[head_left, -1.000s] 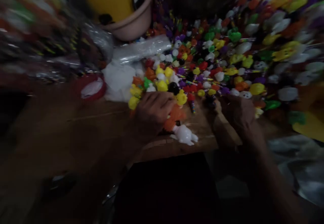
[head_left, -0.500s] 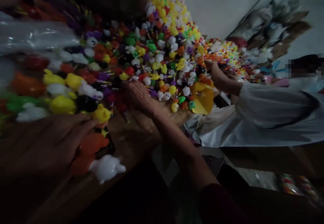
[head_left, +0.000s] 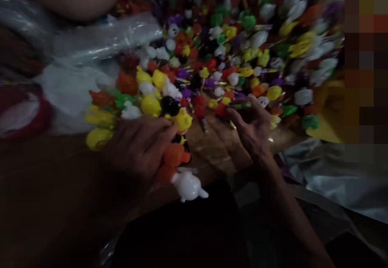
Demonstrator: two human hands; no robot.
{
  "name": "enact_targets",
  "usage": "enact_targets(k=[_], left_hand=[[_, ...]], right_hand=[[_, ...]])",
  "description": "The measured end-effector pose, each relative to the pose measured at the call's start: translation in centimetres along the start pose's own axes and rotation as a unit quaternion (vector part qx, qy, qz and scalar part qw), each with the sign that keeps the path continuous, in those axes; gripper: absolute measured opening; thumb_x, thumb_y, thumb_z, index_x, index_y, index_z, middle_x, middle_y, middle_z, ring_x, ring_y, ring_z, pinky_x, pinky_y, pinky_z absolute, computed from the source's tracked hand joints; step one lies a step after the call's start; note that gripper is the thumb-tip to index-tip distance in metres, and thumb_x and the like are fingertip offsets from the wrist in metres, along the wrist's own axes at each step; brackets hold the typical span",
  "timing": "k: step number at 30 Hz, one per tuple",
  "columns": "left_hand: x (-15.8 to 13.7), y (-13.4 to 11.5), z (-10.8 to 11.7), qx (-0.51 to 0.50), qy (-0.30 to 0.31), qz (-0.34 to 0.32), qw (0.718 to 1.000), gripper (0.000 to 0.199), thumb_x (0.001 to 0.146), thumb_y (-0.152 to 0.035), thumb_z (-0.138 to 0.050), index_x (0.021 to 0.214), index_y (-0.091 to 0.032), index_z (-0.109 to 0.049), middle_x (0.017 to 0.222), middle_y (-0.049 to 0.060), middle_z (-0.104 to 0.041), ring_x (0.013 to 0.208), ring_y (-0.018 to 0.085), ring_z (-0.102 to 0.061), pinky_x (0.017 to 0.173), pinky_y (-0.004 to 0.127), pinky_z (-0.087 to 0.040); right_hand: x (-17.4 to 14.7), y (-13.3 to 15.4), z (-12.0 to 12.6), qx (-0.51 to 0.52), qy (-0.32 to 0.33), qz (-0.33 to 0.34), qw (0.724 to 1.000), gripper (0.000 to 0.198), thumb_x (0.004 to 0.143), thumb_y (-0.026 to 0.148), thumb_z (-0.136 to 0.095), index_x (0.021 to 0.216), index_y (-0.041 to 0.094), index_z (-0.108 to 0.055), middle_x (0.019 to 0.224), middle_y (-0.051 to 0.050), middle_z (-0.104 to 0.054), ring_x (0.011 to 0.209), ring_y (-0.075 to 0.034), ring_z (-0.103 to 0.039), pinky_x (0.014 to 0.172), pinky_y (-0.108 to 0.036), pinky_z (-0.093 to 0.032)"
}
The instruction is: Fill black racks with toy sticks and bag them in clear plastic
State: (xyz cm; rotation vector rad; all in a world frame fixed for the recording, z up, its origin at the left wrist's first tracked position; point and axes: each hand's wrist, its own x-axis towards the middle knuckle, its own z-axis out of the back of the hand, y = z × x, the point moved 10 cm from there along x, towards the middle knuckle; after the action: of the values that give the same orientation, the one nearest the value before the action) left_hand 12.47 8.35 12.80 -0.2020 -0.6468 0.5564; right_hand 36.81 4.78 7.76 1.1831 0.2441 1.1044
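At the far left, a red tub [head_left: 45,112] has something white in it. Next is a cloudy white plastic bag [head_left: 72,94], with a shiny clear plastic roll [head_left: 106,37] behind it. Then come small toys at the bench's [head_left: 209,146] back: two yellow toys [head_left: 98,138], orange ones, a green one. The left hand [head_left: 138,146] lies bent over this bunch; I cannot tell if it grips anything. By its fingers are a shiny black toy [head_left: 170,105] and a yellow toy [head_left: 183,120] with little ears. In front, an orange toy [head_left: 174,155] touches the hand, and a smooth, round white toy [head_left: 189,186] pokes past the edge. Farther right, a red toy [head_left: 200,106] has a stripy stick. The right hand [head_left: 253,128] has its thumb and fingers spread wide, near a red lump [head_left: 221,109]. Behind it is a big, bright, blurry toy heap [head_left: 248,53].
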Motion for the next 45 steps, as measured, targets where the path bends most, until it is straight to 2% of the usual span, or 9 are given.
enact_targets(k=[3, 6, 12, 19, 26, 29, 33, 37, 45], left_hand=[[0.4, -0.7, 0.3, 0.088, 0.010, -0.058, 0.994, 0.032, 0.105, -0.024, -0.046, 0.128, -0.016, -0.065, 0.123, 0.010, -0.067, 0.117, 0.027, -0.061, 0.101, 0.043, -0.049], [0.3, -0.6, 0.3, 0.085, 0.027, -0.109, 0.990, 0.041, 0.106, -0.036, -0.042, 0.133, -0.013, -0.061, 0.125, 0.012, -0.066, 0.116, 0.028, -0.061, 0.098, 0.044, -0.052], [0.6, -2.4, 0.7, 0.104, -0.026, -0.126, 0.986, 0.037, 0.104, -0.032, -0.044, 0.125, -0.008, -0.064, 0.119, 0.016, -0.067, 0.112, 0.030, -0.063, 0.096, 0.044, -0.052], [0.9, -2.1, 1.4, 0.060, -0.046, -0.117, 0.990, 0.035, 0.105, -0.037, -0.040, 0.128, -0.021, -0.062, 0.123, 0.009, -0.069, 0.119, 0.027, -0.063, 0.105, 0.043, -0.049], [-0.4, -6.9, 3.1, 0.045, -0.049, -0.148, 0.987, 0.033, 0.106, -0.026, -0.040, 0.127, -0.014, -0.062, 0.121, 0.009, -0.071, 0.127, 0.026, -0.060, 0.110, 0.041, -0.048], [-2.5, -9.4, 0.3, -0.036, -0.013, -0.167, 0.985, 0.030, 0.106, -0.018, -0.039, 0.122, -0.010, -0.063, 0.110, 0.008, -0.074, 0.113, 0.020, -0.066, 0.102, 0.033, -0.052], [-5.2, -6.4, -3.4, -0.131, -0.082, -0.092, 0.984, 0.031, 0.107, -0.024, -0.038, 0.108, -0.013, -0.067, 0.092, 0.007, -0.075, 0.090, 0.016, -0.071, 0.087, 0.027, -0.056], [-6.4, -4.4, -8.0, -0.123, 0.008, -0.113, 0.986, 0.031, 0.104, -0.018, -0.038, 0.116, -0.015, -0.065, 0.113, 0.011, -0.075, 0.116, 0.020, -0.069, 0.099, 0.034, -0.056], [-7.6, -1.6, -9.8, -0.164, 0.021, -0.059, 0.984, 0.033, 0.105, -0.021, -0.036, 0.117, -0.017, -0.067, 0.119, 0.011, -0.073, 0.127, 0.020, -0.062, 0.108, 0.036, -0.053]], right_hand=[[-4.6, -2.1, 0.6, 0.019, 0.014, -0.050, 0.998, 0.017, 0.089, 0.040, -0.070, 0.095, 0.024, -0.066, 0.086, 0.000, -0.069, 0.075, -0.016, -0.063, 0.068, -0.032, -0.052], [-6.8, -1.9, -0.5, -0.066, 0.039, 0.003, 0.997, 0.015, 0.091, 0.038, -0.067, 0.094, 0.023, -0.066, 0.087, -0.003, -0.069, 0.076, -0.018, -0.062, 0.070, -0.034, -0.049], [-6.4, -0.9, -2.1, -0.261, 0.057, 0.120, 0.956, 0.023, 0.097, 0.041, -0.057, 0.093, 0.020, -0.067, 0.093, -0.009, -0.070, 0.090, -0.026, -0.060, 0.083, -0.040, -0.045], [-6.2, -1.5, 1.5, -0.292, -0.010, 0.130, 0.948, 0.022, 0.099, 0.025, -0.045, 0.093, 0.021, -0.066, 0.084, -0.007, -0.066, 0.078, -0.021, -0.059, 0.073, -0.033, -0.041], [-8.5, 2.8, -4.0, -0.334, 0.052, 0.205, 0.919, 0.020, 0.099, 0.021, -0.048, 0.105, 0.019, -0.067, 0.083, -0.005, -0.065, 0.077, -0.020, -0.056, 0.077, -0.032, -0.036], [-7.5, 2.0, -6.1, -0.360, 0.095, 0.173, 0.912, 0.020, 0.098, 0.025, -0.052, 0.108, 0.018, -0.067, 0.092, -0.008, -0.068, 0.083, -0.022, -0.057, 0.080, -0.034, -0.036], [-5.1, 0.4, -7.0, -0.372, 0.125, 0.161, 0.905, 0.025, 0.095, 0.024, -0.054, 0.116, 0.018, -0.066, 0.109, -0.011, -0.068, 0.098, -0.026, -0.056, 0.088, -0.036, -0.037], [-2.2, 0.1, -6.0, -0.345, 0.123, 0.176, 0.914, 0.024, 0.094, 0.019, -0.052, 0.113, 0.020, -0.068, 0.112, -0.011, -0.068, 0.099, -0.026, -0.056, 0.092, -0.038, -0.039], [5.8, 2.0, -5.3, -0.351, 0.051, 0.170, 0.919, 0.026, 0.096, 0.021, -0.044, 0.094, 0.021, -0.071, 0.094, -0.011, -0.069, 0.088, -0.026, -0.056, 0.080, -0.039, -0.038]])
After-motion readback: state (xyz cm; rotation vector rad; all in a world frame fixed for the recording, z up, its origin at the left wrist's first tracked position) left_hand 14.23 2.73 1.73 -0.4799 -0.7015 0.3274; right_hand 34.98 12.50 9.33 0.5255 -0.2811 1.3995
